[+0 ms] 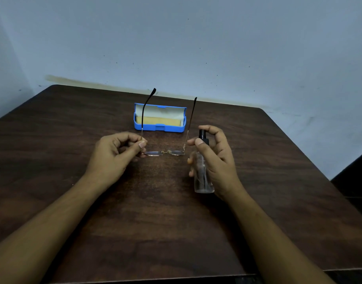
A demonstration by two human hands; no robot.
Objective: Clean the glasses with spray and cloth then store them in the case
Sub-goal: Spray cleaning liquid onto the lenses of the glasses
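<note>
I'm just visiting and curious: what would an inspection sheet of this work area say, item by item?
Surface: dark wooden table, set against the wall.
Job's things: glasses with arms unfolded, lenses low near the table; clear spray bottle with a black pump; blue case open at the far side, yellow cloth lying inside it.
Clutter: nothing seen.
Grips: left hand pinches the glasses at one arm's hinge; right hand holds the spray bottle upright beside the lenses, forefinger above the pump.
Cables: nothing seen.
Surroundings: pale blue wall with small dark marks; the dark area at the right edge is too dim to tell.
</note>
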